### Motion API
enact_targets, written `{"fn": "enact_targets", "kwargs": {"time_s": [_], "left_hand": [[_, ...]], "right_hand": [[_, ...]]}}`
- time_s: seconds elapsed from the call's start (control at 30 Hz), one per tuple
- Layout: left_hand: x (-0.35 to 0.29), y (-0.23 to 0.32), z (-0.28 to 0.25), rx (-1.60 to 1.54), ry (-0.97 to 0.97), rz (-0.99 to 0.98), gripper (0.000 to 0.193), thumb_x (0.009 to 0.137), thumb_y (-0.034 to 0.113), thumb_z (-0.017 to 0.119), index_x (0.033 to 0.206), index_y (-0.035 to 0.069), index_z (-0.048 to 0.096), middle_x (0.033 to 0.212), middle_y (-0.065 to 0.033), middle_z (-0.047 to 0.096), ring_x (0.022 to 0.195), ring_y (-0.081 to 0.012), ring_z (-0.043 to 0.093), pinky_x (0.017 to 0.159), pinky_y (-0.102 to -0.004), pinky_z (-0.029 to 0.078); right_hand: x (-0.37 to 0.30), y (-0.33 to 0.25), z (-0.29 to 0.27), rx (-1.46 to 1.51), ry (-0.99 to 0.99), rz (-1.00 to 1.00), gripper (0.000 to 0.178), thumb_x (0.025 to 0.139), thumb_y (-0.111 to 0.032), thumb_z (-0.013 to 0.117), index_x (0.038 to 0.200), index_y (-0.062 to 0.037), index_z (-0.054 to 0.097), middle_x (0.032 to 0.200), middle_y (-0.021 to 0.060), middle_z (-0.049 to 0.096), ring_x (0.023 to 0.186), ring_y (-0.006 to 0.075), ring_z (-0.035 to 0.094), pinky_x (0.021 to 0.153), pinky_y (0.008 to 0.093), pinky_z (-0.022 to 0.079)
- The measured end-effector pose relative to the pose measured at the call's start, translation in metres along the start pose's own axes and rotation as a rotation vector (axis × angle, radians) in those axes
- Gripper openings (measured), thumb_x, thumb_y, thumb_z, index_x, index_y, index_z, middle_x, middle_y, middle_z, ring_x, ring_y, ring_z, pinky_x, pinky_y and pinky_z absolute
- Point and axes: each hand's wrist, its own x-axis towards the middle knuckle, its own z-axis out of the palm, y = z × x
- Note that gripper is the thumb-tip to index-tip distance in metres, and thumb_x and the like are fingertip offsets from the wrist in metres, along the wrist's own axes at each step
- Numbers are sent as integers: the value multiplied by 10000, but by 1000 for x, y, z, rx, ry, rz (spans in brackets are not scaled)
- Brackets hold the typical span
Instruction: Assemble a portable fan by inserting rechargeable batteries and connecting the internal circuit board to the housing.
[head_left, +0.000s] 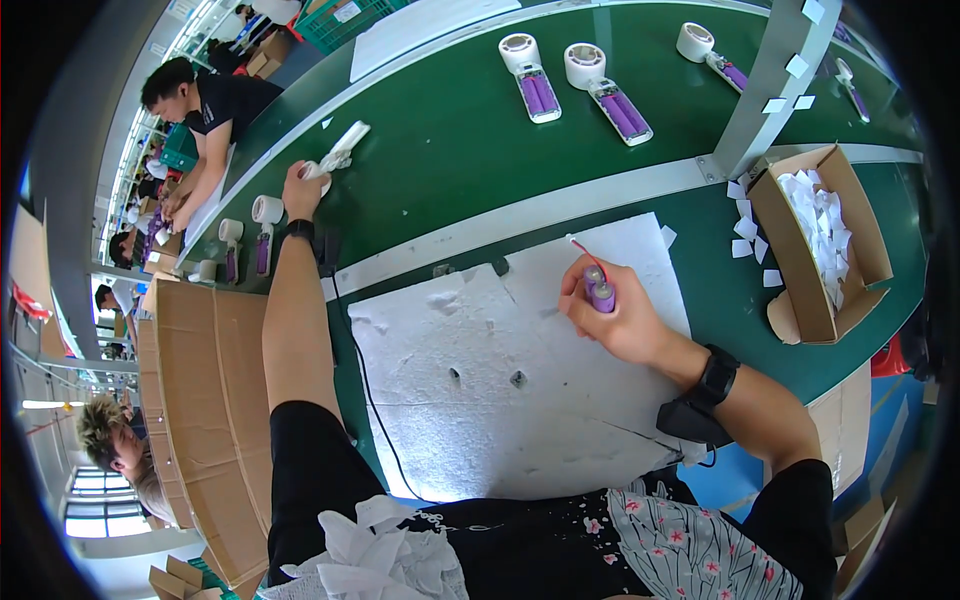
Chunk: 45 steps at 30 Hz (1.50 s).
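Reaching out to the far left, my left hand is closed around the round head of a white handheld fan, whose handle points away to the right on the green bench. My right hand grips a purple battery pack with a red wire rising from its end. The pack is held above a worn white foam sheet. Left of my left hand stand white fans with purple cells in their handles, among them one fan close to my wrist.
Several opened fans, including one fan, lie on the raised far strip of the bench. A cardboard box of white paper pieces stands at right, near a metal post. A large carton is at left. A co-worker works beyond.
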Motion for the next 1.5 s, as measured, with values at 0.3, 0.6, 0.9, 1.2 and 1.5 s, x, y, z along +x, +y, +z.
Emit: {"fn": "enact_targets", "kwargs": {"time_s": [0.3, 0.6, 0.9, 1.2, 1.5], "left_hand": [[-182, 213, -71, -734, -847, 399, 629, 722, -59, 714, 1306, 89, 531, 1190, -34, 591, 1083, -148, 571, 941, -282, 456], [-323, 241, -31, -540, -352, 460, 496, 739, 21, 735, 1208, 77, 584, 1085, -78, 628, 976, -173, 600, 893, -301, 480], [-363, 227, -37, -596, -725, 367, 340, 746, 62, 748, 1053, 57, 604, 918, -63, 660, 813, -192, 613, 738, -304, 501], [-358, 215, -32, -745, -627, 469, 184, 772, 8, 698, 950, 36, 658, 923, -60, 670, 781, -179, 623, 710, -274, 505], [-359, 209, -29, -660, -502, 715, 237, 755, -44, 698, 981, 26, 677, 959, -93, 674, 811, -215, 636, 681, -266, 503]], "right_hand": [[13, 0, -6, 492, 59, 192, 140, 912, -142, 603, 973, -38, 533, 735, 50, 568, 627, 123, 574, 550, 271, 448], [1, -11, -3, -390, 30, -130, 270, 817, -168, 734, 956, -39, 542, 713, 70, 539, 661, 170, 557, 619, 301, 456], [-9, -11, 0, -717, 43, -208, 291, 790, -175, 739, 909, 9, 547, 641, 157, 538, 544, 314, 503, 577, 355, 458], [-14, -11, 6, -854, 28, -337, 208, 749, -42, 738, 874, -17, 574, 713, 126, 594, 574, 265, 547, 588, 335, 470], [-10, -10, 10, -812, -142, -579, 258, 676, 61, 742, 854, -45, 588, 777, 79, 617, 728, 230, 575, 610, 303, 462]]}}
